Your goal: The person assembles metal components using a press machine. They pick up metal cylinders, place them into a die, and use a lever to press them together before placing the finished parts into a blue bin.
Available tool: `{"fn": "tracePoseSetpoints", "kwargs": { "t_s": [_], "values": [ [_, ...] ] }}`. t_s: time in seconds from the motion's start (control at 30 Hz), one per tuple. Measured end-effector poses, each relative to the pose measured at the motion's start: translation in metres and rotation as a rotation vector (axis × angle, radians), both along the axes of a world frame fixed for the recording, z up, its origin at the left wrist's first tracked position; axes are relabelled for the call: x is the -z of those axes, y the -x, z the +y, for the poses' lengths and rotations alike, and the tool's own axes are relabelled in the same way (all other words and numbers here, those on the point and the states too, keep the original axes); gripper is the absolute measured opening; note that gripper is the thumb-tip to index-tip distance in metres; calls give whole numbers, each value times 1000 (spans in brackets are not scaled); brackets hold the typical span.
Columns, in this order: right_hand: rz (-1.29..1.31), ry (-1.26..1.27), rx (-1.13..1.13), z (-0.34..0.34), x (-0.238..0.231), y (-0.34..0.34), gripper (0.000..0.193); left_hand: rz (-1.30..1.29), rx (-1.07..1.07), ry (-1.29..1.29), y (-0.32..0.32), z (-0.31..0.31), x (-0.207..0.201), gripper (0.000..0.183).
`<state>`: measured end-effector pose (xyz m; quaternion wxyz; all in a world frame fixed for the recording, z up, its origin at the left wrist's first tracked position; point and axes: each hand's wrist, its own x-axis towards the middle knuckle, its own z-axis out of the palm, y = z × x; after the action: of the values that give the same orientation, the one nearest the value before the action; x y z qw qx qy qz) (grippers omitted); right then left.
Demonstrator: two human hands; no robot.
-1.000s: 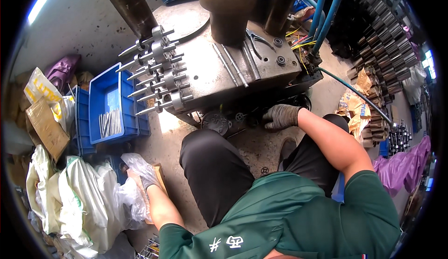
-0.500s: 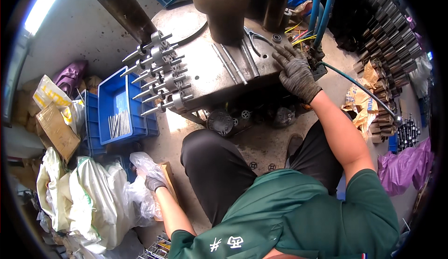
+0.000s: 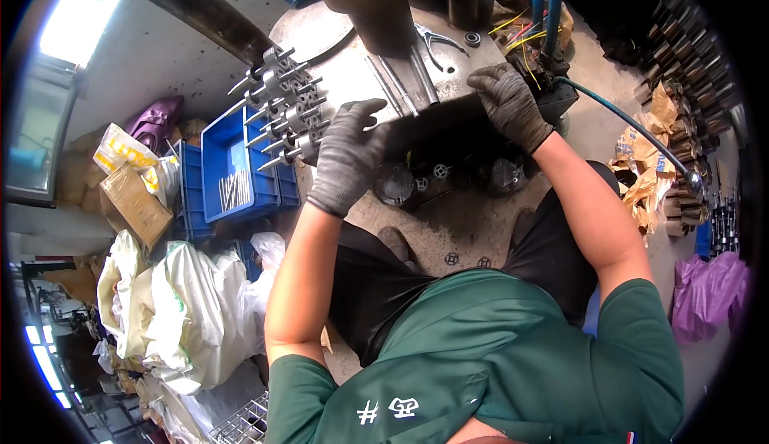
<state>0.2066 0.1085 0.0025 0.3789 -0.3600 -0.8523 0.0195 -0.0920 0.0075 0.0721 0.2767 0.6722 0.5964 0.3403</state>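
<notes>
My left hand, in a grey knit glove, is raised at the front edge of the metal bench. Its thumb and fingers are apart, and nothing shows in it. Just left of it are several shafts fitted with round metal parts, stacked on the bench corner. My right hand, gloved alike, is at the right front edge, fingers stretched leftward, holding nothing that I can see. Between and beyond the hands lie slim metal rods, a thicker rod, pliers and a small bearing ring.
A thick steel column rises from the bench. Blue crates stand left, one holding thin rods. White sacks fill the lower left. A green hose runs right, past stacked metal cylinders.
My left hand has come up from the plastic bag at lower left to the bench's front edge. My right hand has drawn its spread fingers closer together. The view has shifted slightly.
</notes>
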Motion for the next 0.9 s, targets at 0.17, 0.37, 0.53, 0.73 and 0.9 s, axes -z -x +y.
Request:
{"fn": "tracePoseSetpoints", "kwargs": {
  "t_s": [0.17, 0.37, 0.53, 0.73, 0.9],
  "values": [
    [427, 237, 9, -8, -10, -1, 20, 680, 33, -212, -20, 33, 47, 54],
    [745, 409, -66, -11, -10, 4, 24, 420, -10, -333, -12, 29, 64, 30],
    [963, 759, -155, -31, -23, 20, 18, 185, -149, -865, -15, 18, 17, 20],
    [1113, 1004, -233, -65, -32, 56, 16, -814, -231, -401, -48, -24, -3, 25],
    [1612, 1457, -448, -69, -18, 59, 16, -1042, 6, 34, -73, -13, 18, 28]
  ]
}}
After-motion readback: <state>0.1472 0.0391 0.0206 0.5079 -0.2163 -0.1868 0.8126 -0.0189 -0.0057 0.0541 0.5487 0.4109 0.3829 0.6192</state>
